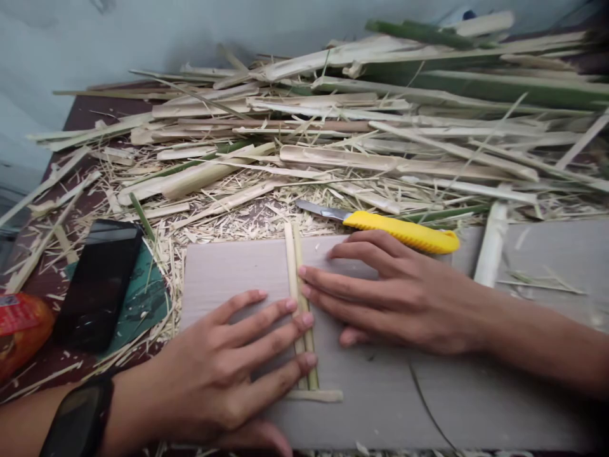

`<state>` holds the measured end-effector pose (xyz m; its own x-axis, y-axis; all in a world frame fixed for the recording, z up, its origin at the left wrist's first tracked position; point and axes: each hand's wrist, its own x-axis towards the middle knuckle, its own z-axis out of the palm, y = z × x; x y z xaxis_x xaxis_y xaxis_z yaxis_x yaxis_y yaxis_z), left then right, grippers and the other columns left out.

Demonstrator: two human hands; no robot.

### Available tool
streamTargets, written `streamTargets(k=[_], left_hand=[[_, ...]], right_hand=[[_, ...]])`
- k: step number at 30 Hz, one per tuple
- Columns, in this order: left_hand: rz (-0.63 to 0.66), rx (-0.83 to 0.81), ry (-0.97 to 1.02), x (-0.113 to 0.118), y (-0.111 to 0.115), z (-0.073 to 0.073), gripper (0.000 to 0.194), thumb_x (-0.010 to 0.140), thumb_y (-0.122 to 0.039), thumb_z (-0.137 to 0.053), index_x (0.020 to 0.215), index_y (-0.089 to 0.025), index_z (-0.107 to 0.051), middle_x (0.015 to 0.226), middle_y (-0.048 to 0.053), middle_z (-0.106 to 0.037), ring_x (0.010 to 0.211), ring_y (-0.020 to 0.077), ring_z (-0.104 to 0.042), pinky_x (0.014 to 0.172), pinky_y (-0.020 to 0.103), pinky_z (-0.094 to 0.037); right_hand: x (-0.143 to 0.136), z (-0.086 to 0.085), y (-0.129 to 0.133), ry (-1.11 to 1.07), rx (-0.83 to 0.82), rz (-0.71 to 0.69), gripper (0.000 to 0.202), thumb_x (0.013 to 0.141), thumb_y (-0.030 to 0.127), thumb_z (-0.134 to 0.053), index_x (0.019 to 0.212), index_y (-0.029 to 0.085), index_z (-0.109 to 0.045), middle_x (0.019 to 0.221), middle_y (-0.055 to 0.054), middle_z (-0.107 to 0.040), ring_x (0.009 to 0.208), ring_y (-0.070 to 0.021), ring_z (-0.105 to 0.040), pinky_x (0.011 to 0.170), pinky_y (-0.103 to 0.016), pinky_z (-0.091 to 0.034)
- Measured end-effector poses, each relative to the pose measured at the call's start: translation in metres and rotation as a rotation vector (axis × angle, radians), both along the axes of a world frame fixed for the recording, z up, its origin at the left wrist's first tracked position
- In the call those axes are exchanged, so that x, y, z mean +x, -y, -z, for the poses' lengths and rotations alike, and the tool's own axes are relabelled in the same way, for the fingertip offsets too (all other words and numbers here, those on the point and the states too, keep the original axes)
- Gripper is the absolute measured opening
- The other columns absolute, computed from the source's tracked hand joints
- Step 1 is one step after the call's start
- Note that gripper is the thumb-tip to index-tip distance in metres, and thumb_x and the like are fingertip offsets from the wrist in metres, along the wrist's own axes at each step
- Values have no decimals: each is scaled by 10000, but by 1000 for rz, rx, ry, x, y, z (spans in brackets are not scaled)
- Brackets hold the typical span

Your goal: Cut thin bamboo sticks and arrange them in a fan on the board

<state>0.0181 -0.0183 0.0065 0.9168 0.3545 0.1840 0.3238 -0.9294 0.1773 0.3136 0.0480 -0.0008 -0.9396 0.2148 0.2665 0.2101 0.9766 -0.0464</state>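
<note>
Nearest: a black watch [78, 419] sits on the left wrist. The left hand [233, 362] is palm down, fingers spread and unclenched, fingertips resting on two narrow strips [301, 285]. These lie side by side, lengthwise away from the person, on a grey board [375, 400]. A short crosspiece [326, 396] lies crosswise at their near ends; contact between them cannot be told. A thin dark fibre [428, 406] curves across the board, to the right.

The right hand [409, 298] is also palm down, fingers extended and loosely parted, grasping nothing; two fingertips meet the right-hand edge of the strips.

Left side: an orange-red package [21, 330], then a black phone [102, 279], partly over a green mat [143, 304]. Just beyond the right hand lies a yellow-handled cutter [399, 230], blade out, pointing left. A pale slat [492, 244] lies right of it.

Farther: fine shavings [214, 228], then a heap of split pieces [333, 105], some green-skinned, on a dark red table [90, 111]. Farthest: a pale blue-grey wall [118, 38].
</note>
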Motion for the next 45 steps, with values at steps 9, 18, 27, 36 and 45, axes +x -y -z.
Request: streamTargets(k=[9, 18, 27, 36, 45], left_hand=[[3, -10, 11, -2, 2, 3, 736, 947, -730, -491, 1434, -183, -566, 1510, 139, -544, 1384, 320, -542, 1201, 497, -364], [3, -17, 8, 0, -1, 1, 713, 962, -720, -464, 1429, -193, -573, 1524, 111, -535, 1384, 309, -543, 1170, 470, -424], [23, 18, -25, 0, -2, -2, 680, 997, -698, -399, 1456, -218, -548, 1522, 75, -542, 1387, 292, -538, 1166, 455, -418], [24, 15, -31, 0, -2, 0, 667, 1000, -686, -412, 1462, -223, -540, 1530, 73, -534, 1405, 296, -520, 1191, 468, -382], [5, 22, -3, 2, -3, -2, 662, 990, -694, -428, 1441, -229, -564, 1499, 72, -567, 1376, 265, -547, 1206, 433, -372]], right_hand=[[-1, 2, 0, 7, -34, 14, 446, 1013, 461, -524, 1293, 136, -646, 1433, -42, -618, 1180, -329, -528, 973, -519, -418], [-2, 1, 0, 9, -28, 25, 423, 1017, 465, -516, 1276, 164, -663, 1416, -24, -631, 1168, -317, -533, 971, -513, -420], [-2, 0, 0, 1, -34, 24, 417, 1007, 469, -535, 1271, 176, -672, 1414, -10, -634, 1166, -308, -537, 971, -511, -434], [-3, 2, 0, 6, -26, 31, 425, 1015, 478, -512, 1269, 183, -684, 1417, -3, -634, 1169, -302, -533, 967, -510, -438], [-2, 0, 0, -3, -23, 27, 420, 1018, 475, -506, 1267, 184, -681, 1410, -20, -636, 1168, -300, -537, 963, -500, -429]])
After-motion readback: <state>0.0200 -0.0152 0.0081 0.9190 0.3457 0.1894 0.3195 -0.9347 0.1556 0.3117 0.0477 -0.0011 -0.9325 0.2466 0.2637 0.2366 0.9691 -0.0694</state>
